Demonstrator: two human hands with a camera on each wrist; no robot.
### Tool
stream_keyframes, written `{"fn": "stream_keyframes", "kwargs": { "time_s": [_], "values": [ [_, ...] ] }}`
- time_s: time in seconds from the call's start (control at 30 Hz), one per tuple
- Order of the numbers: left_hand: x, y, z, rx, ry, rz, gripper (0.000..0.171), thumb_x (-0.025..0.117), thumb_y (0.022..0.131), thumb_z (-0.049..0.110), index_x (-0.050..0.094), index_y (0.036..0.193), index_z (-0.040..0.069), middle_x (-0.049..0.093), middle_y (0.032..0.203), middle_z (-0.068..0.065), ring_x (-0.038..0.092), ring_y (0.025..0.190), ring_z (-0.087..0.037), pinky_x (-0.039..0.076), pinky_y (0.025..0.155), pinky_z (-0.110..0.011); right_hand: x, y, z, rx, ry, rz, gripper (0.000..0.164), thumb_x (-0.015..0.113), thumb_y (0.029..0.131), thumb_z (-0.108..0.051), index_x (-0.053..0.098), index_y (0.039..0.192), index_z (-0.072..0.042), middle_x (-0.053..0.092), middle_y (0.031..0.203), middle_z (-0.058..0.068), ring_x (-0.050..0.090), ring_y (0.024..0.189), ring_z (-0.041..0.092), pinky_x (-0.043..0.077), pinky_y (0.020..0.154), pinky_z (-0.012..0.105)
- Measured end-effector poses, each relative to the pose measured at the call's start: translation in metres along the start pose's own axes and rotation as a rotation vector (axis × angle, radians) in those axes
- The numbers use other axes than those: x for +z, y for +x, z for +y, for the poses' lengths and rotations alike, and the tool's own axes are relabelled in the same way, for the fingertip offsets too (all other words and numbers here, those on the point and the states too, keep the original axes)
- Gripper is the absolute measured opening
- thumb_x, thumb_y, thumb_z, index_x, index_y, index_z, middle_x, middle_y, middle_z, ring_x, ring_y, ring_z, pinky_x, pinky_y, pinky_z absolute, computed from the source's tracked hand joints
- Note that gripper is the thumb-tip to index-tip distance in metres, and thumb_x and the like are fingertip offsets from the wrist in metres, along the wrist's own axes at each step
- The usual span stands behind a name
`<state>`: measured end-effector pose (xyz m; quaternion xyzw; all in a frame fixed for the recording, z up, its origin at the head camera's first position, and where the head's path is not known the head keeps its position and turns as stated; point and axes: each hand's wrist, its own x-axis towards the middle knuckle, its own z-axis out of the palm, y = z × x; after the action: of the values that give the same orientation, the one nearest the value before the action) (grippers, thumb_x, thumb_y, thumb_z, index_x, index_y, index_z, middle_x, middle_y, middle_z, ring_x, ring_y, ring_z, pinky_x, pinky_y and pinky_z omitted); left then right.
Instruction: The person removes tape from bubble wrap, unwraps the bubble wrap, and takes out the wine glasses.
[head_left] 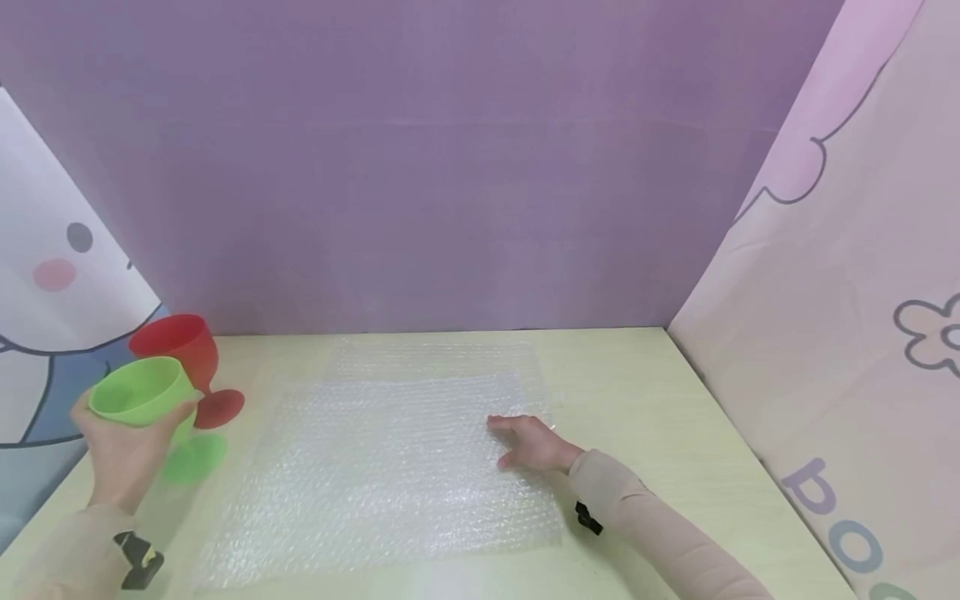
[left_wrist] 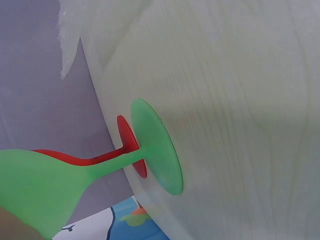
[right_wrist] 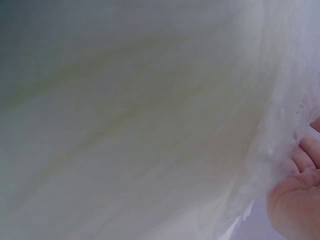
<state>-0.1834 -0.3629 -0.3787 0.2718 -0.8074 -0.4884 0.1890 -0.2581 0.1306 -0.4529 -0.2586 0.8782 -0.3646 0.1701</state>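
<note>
At the left of the head view, my left hand (head_left: 129,450) grips a green plastic goblet (head_left: 142,392) round its bowl. The goblet's stem and round foot (left_wrist: 157,147) show in the left wrist view; whether the foot touches the table I cannot tell. A red goblet (head_left: 187,350) stands upright just behind it. My right hand (head_left: 534,443) lies at the right side of a clear bubble wrap sheet (head_left: 390,467), fingers extended and thumb apart. In the right wrist view, my right hand (right_wrist: 295,200) is partly cut off beside the wrap's edge (right_wrist: 270,150).
The bubble wrap lies flat over the middle of a pale wooden table (head_left: 675,467), with a second layer reaching further back. A purple wall (head_left: 450,167) closes off the back. Patterned panels (head_left: 840,333) stand along both sides.
</note>
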Motion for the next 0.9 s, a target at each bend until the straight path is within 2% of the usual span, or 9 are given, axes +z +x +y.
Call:
{"fn": "stream_keyframes", "kwargs": {
  "time_s": [0.13,0.33,0.6,0.9],
  "values": [
    [0.0007,-0.0003,-0.0017,-0.005,-0.011,-0.002,0.102,0.071,0.077,0.038,-0.011,0.137,0.037,0.01,0.134,0.018,0.019,0.128,-0.025,0.02,0.113,-0.045,0.0005,0.0006,0.0003,0.003,0.001,-0.003,0.068,0.072,0.075,-0.011,0.043,0.135,-0.005,0.036,0.145,0.008,0.028,0.136,0.03,0.021,0.113,0.046],
    [0.0035,0.0014,-0.0014,0.002,-0.013,0.006,0.1,0.071,0.077,0.037,-0.008,0.138,0.035,0.011,0.13,0.021,0.022,0.125,-0.021,0.024,0.111,-0.045,0.0,0.0004,-0.0007,0.008,-0.013,-0.008,0.069,0.072,0.074,-0.011,0.042,0.136,-0.005,0.036,0.145,0.008,0.028,0.136,0.03,0.021,0.113,0.046],
    [0.0053,0.0027,0.0014,0.004,-0.006,0.009,0.1,0.071,0.077,0.038,-0.008,0.138,0.036,0.012,0.131,0.021,0.022,0.126,-0.022,0.025,0.11,-0.048,-0.0003,-0.0007,-0.0011,-0.002,-0.014,-0.009,0.069,0.072,0.075,-0.01,0.041,0.136,-0.004,0.036,0.145,0.009,0.029,0.136,0.031,0.023,0.112,0.046],
    [0.006,0.0025,0.0006,0.015,-0.022,0.017,0.099,0.072,0.076,0.036,-0.005,0.138,0.036,0.013,0.128,0.024,0.025,0.116,-0.007,0.027,0.11,-0.04,0.0001,-0.0015,-0.0026,0.003,0.01,-0.01,0.069,0.071,0.076,-0.008,0.04,0.137,-0.004,0.036,0.146,0.008,0.027,0.136,0.03,0.022,0.112,0.045]
  ]
}}
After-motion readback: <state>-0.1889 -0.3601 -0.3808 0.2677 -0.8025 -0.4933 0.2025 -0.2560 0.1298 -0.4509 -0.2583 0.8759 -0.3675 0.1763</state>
